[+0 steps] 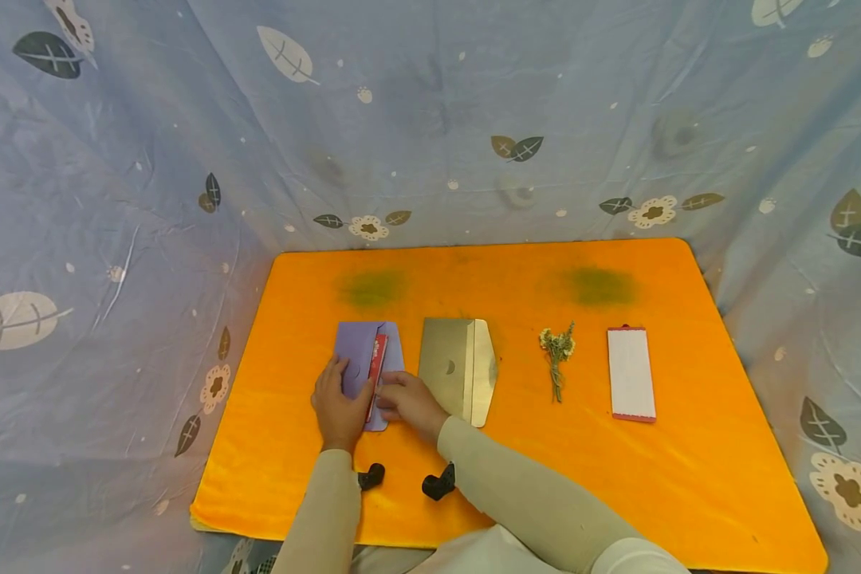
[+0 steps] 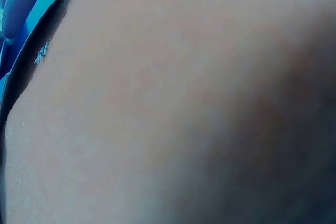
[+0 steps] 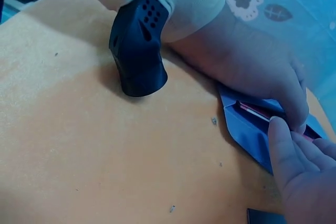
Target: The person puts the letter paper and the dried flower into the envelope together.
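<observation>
A purple envelope (image 1: 355,341) lies with its flap spread to the right. A red card (image 1: 378,356) sits in its mouth, partly inside. My left hand (image 1: 340,406) rests flat over the envelope's near left part, with the thumb by the card's edge. From the right, my right hand (image 1: 409,402) touches the card and flap with its fingers extended. The right wrist view shows the fingertips of my right hand (image 3: 299,161) at the mouth of the envelope (image 3: 244,129), close to the left thumb. Skin fills most of the left wrist view.
Right of the purple envelope lies a gold envelope (image 1: 441,367) with its flap spread. Farther right are a small dried flower bunch (image 1: 557,351) and a white pad with red ends (image 1: 630,371). All lie on an orange tabletop (image 1: 516,478) before a patterned curtain (image 1: 430,119).
</observation>
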Demonstrator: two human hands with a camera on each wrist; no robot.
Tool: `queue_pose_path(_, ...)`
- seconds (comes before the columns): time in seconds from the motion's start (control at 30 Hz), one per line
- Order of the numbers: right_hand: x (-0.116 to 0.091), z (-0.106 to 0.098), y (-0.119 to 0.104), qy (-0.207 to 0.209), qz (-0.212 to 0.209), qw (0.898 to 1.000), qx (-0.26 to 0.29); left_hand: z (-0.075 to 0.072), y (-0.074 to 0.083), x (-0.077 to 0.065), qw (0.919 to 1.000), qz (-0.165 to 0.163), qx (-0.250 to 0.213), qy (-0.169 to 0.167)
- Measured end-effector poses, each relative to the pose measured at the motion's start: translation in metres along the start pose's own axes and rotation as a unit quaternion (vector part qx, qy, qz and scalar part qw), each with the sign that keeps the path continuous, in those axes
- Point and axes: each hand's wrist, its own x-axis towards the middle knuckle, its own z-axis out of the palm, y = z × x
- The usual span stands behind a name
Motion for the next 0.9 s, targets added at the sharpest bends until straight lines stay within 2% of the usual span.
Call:
queue_pose_path(0.43,0.002,-0.004,0.009,-0.071,0.02,0.994,0.08,0.0,0.001,0.0,0.9999,0.012,0.0,0.004)
queue_pose_path(0.9,0.0,-0.004,0.012,-0.1,0.027,0.99,0.095,0.001,-0.001,0.0,0.9999,0.016,0.005,0.004)
